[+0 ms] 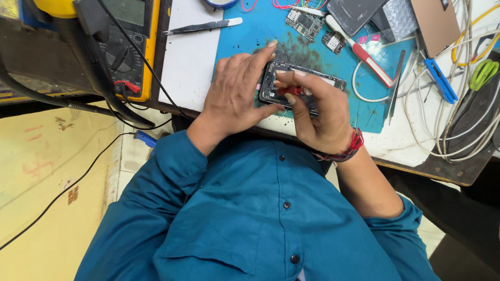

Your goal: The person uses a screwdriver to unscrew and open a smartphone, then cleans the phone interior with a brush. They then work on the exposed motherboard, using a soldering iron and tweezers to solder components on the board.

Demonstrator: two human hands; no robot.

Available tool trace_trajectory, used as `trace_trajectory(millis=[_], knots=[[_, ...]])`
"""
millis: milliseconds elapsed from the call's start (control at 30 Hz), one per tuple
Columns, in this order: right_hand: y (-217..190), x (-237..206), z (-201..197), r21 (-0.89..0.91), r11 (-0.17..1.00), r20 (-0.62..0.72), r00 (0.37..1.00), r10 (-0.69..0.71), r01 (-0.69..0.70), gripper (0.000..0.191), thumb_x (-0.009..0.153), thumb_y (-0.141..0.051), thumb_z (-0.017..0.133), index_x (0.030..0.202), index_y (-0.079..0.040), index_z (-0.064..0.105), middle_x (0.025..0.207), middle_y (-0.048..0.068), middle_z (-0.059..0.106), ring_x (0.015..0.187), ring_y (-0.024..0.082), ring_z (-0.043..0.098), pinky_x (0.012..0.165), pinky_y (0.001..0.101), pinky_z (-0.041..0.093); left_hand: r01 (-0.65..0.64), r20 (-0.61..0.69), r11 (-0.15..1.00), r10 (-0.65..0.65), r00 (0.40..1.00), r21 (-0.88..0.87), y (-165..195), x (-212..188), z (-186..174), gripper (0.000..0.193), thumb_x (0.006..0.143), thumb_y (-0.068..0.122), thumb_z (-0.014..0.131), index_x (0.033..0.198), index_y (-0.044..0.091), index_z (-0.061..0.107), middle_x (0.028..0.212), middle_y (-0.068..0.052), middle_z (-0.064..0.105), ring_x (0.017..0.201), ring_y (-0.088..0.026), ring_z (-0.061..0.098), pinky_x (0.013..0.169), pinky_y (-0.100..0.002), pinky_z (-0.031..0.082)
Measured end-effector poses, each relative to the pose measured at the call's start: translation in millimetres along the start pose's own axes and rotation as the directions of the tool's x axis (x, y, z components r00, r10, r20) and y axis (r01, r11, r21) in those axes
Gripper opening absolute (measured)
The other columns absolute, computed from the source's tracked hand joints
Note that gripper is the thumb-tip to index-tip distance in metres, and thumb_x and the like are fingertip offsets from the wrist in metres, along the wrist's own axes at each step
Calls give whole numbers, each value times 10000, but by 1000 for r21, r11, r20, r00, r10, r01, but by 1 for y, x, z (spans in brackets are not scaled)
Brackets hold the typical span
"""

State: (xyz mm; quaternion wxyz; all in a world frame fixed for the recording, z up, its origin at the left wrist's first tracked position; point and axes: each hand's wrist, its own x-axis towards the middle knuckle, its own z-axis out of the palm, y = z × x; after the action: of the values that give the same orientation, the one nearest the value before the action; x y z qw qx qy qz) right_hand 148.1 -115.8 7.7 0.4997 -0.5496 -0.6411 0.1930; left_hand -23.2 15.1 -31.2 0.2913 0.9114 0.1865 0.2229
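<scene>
An opened black phone (317, 82) lies on a stained blue work mat (250, 31) at the bench's near edge. My left hand (237, 93) grips the phone's left end, index finger stretched along its far side. My right hand (317, 112) pinches a small red-handled tool (289, 90) and holds it against the phone's inside. A red thread band (353, 145) circles my right wrist. The hands hide most of the phone's left half.
A yellow multimeter (130, 41) with dark leads stands at the left. Metal tweezers (203, 26) lie on a white sheet. Circuit boards (304, 23), a red-and-white tool (364, 54), a blue cutter (440, 80), white cables (458, 125) and green scissors (483, 73) crowd the right.
</scene>
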Motion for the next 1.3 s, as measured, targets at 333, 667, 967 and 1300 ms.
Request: trace_trajectory(millis=[333, 667, 967, 1300], knots=[[-11, 18, 1, -148, 987, 101, 993, -53, 68, 392, 982, 112, 673, 1328, -18, 543, 1218, 169, 710, 1098, 314, 749, 935, 363, 618, -9, -12, 1000, 9, 1000, 15, 0, -1, 1, 1125, 764, 443, 942, 1603, 63, 297, 1366, -78, 615, 1232, -275, 556, 1081, -424, 387], [-47, 62, -21, -820, 561, 425, 774, 469, 110, 372, 1062, -400, 581, 815, -122, 583, 647, 96, 665, 586, 280, 672, 524, 408, 493, 20, 13, 1000, -20, 1000, 2, 0, 0, 2, 1164, 691, 342, 955, 1603, 76, 282, 1372, -63, 624, 1234, -267, 549, 1062, -421, 383], [-52, 80, -18, -604, 758, 557, 811, 180, 246, 154, 812, -147, 644, 890, -16, 617, 582, 119, 617, 520, 309, 640, 464, 425, 477, 25, 28, 1000, -25, 999, 7, 1, 0, 1, 1139, 693, 315, 944, 1592, 66, 290, 1351, -73, 622, 1238, -288, 536, 1062, -432, 376], [-46, 70, -16, -655, 727, 523, 818, 239, 207, 120, 823, -155, 645, 811, -47, 593, 613, 127, 634, 555, 299, 662, 495, 422, 493, 52, 55, 999, -52, 997, 2, -1, 0, 2, 1097, 694, 376, 885, 1591, 83, 325, 1390, -70, 630, 1242, -279, 544, 1073, -429, 381]])
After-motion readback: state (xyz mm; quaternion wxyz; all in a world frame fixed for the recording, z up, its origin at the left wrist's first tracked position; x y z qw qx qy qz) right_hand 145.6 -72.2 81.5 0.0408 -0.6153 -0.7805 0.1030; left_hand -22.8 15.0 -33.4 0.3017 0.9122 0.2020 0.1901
